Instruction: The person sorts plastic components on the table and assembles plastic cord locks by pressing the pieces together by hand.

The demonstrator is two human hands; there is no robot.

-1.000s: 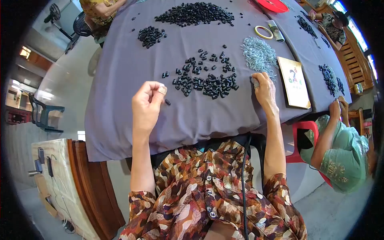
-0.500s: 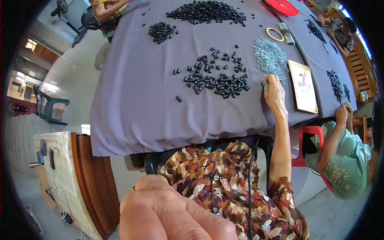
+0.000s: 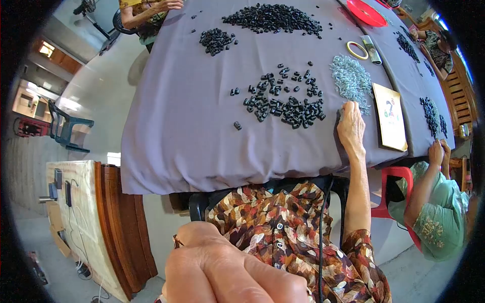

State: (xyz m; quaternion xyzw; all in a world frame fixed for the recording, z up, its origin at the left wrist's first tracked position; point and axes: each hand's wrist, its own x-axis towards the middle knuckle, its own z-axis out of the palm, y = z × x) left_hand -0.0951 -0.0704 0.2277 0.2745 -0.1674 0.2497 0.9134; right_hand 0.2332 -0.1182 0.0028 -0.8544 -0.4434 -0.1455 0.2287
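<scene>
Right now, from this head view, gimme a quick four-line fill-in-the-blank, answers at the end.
1. The hand at the bottom of the view is the person's own ____ one.
2. The pile by the right hand is pale; the big far heap is ____.
3. In the picture, the book lies to the ____ of that pile.
4. The round tray is coloured ____.

Missing words: left; black; right; red.

cloth-covered table (image 3: 177, 141) | black pieces (image 3: 302, 114), scattered and heaped | pale slivers (image 3: 349, 76) | booklet (image 3: 390, 121) | red tray (image 3: 365, 15)

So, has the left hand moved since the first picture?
Yes: the left hand has drawn back from over the table, past its near edge in view.
</scene>
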